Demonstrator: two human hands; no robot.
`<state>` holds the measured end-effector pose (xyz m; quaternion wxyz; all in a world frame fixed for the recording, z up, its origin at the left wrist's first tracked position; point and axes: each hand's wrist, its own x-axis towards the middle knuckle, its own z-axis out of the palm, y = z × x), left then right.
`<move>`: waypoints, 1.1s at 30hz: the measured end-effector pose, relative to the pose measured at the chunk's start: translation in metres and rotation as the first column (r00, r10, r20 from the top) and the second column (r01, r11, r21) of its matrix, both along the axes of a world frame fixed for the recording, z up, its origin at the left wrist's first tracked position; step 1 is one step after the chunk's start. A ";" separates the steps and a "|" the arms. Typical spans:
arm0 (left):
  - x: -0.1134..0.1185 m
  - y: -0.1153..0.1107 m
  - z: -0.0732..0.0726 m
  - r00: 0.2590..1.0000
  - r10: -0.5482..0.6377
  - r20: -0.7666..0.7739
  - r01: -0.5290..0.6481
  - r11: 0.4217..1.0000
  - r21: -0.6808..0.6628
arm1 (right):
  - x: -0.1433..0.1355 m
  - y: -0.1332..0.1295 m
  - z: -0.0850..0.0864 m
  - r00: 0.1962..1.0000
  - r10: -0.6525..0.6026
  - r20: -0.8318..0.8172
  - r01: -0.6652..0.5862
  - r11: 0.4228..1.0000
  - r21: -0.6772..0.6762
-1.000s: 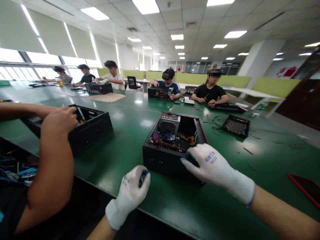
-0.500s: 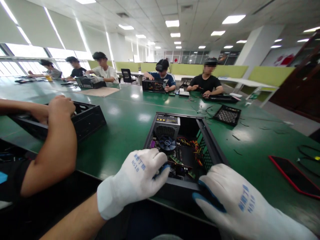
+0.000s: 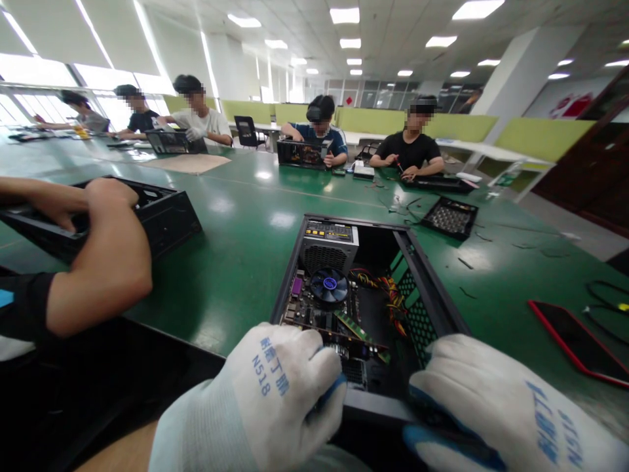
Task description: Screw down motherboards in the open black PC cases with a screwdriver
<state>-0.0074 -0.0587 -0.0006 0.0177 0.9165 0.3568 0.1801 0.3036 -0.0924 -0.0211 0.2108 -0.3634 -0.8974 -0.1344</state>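
Observation:
An open black computer case (image 3: 378,406) lies in front of me on the green table. Inside it are a power supply (image 3: 328,249), a round fan (image 3: 329,284), a green memory stick (image 3: 351,325) and red and yellow cables (image 3: 393,298). My left hand (image 3: 295,393), in a white and blue glove, is closed over the case's near left corner; what its fingertips hold is hidden. Gloved too, my right hand (image 3: 491,406) grips the near right corner of the case, with the thumb below the rim.
A bare arm (image 3: 105,262) at the left reaches into another black case (image 3: 170,219). A red-edged phone (image 3: 574,337) lies at the right, and a black tray (image 3: 449,217) behind. Several people sit across the green table (image 3: 236,262).
The view has shifted, and the case now appears turned slightly and nearer. Both my hands appear lower in the picture, the right one further right. The arm at the left appears shifted left.

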 end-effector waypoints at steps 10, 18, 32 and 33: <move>0.001 0.002 -0.002 0.999 -0.005 0.035 0.004 1.000 0.027 | -0.079 0.134 0.020 0.886 0.083 0.456 0.049 0.962 -0.270; 0.003 0.002 -0.004 0.998 0.008 0.057 -0.011 0.999 0.052 | -0.130 0.163 0.007 0.685 0.158 0.711 0.158 0.921 -0.356; 0.004 0.001 -0.005 0.997 0.001 0.073 -0.005 0.999 0.050 | -0.083 0.149 0.032 0.798 0.055 0.600 0.207 0.909 -0.360; 0.004 0.001 -0.004 0.997 0.000 0.082 -0.004 0.999 0.051 | -0.079 0.150 0.034 0.786 0.035 0.617 0.241 0.902 -0.358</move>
